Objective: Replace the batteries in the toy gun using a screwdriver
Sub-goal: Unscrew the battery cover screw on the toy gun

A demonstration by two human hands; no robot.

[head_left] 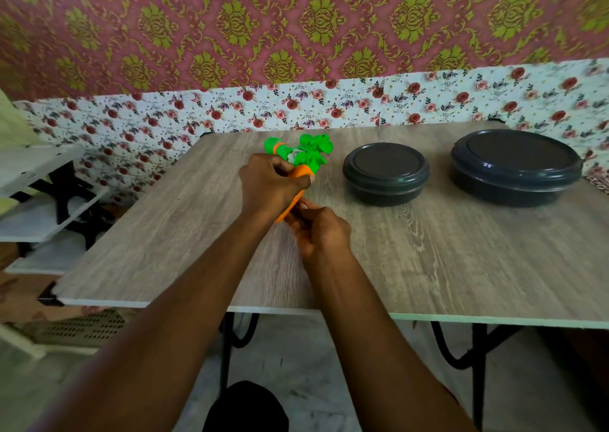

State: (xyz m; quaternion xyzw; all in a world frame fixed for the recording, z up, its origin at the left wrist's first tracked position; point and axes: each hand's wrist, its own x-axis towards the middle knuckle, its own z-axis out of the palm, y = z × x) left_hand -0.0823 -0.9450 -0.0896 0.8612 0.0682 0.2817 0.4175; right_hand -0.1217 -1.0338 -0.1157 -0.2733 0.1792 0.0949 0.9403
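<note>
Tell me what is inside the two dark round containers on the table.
Nothing of their contents shows: the smaller container and the larger container both have lids on. They stand on the wooden table.

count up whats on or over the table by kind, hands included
toy gun: 1
dark lidded containers: 2, the smaller container and the larger container
hands holding the toy gun: 2, left hand and right hand
total: 5

Wood-grain table (461, 267) on black legs (476, 365); damask wallpaper (296, 19) above floral band (230, 112); pale floor (313, 365); white shelves (39, 168) left.
</note>
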